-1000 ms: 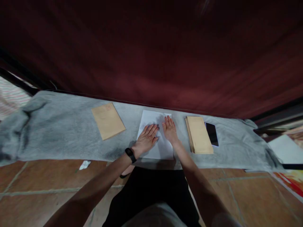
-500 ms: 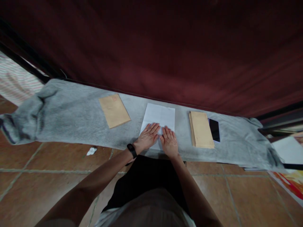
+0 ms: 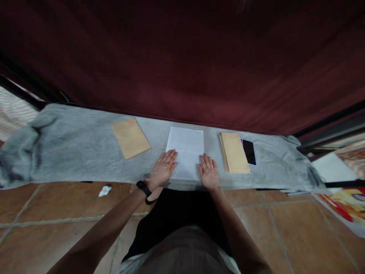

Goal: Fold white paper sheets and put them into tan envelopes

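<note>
A white sheet of paper point(image 3: 186, 152) with a faint crosswise crease lies on the grey cloth point(image 3: 85, 148) in front of me. My left hand point(image 3: 163, 167) rests flat over its left edge, fingers stretched out, with a black band on the wrist. On the opposite edge lies my right hand point(image 3: 208, 172), palm down and fingers extended. Neither hand grips anything. To the left is a single brown envelope point(image 3: 131, 137), set at an angle. A stack of brown envelopes point(image 3: 235, 153) sits to the right of my right hand.
A phone point(image 3: 249, 152) with a dark screen lies just right of the envelope stack. Behind the cloth-covered surface hangs a dark red curtain point(image 3: 182, 76). A crumpled white scrap point(image 3: 105, 190) is on the tiled floor point(image 3: 119, 201). White sheets point(image 3: 333, 168) show at the far right.
My hands have moved apart from the middle of the paper to its left and right edges, uncovering its lower middle. The view has shifted slightly.
</note>
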A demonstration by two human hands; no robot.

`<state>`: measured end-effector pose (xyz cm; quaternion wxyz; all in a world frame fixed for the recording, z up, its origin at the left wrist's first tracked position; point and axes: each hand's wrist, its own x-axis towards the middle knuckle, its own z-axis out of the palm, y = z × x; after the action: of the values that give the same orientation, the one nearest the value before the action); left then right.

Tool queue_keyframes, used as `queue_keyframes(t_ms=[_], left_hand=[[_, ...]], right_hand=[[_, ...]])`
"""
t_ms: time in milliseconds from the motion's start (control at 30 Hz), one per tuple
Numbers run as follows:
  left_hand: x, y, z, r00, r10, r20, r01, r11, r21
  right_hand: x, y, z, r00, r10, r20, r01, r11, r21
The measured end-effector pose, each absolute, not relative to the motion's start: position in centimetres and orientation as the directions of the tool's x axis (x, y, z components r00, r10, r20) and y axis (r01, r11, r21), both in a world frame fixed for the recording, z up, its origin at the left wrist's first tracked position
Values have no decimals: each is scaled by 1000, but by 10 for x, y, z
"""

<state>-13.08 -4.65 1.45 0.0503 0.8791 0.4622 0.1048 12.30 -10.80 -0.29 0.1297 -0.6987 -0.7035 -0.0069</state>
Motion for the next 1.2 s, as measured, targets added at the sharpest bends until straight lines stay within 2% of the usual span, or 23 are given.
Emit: queue_keyframes(t_ms=[300,533,733,933,1067,1200], left_hand=[[-140,-63,19,393,902,179,886,-424,188],[-101,-95,18,536,823,186,801,-566,196],[-114,-95,11,501,839,213,827,-537,166],[-133,-86,11,395,887,240,883,-439,168],[-130,-65,12,354,899,259,890,-409,202],[-111,-32,17,440,866,238,850,-487,202]], right_hand=[[113,-114,11,96,973,211,973,-47,-226],[47,-124,19,-141,973,181,928,193,-318],[70,-130,7,-104,981,167,950,148,-275],[99,-136,5,-31,981,190,967,78,-242],[102,-127,7,-7,982,186,960,59,-274],[98,-96,17,-35,996,83,942,61,-330]])
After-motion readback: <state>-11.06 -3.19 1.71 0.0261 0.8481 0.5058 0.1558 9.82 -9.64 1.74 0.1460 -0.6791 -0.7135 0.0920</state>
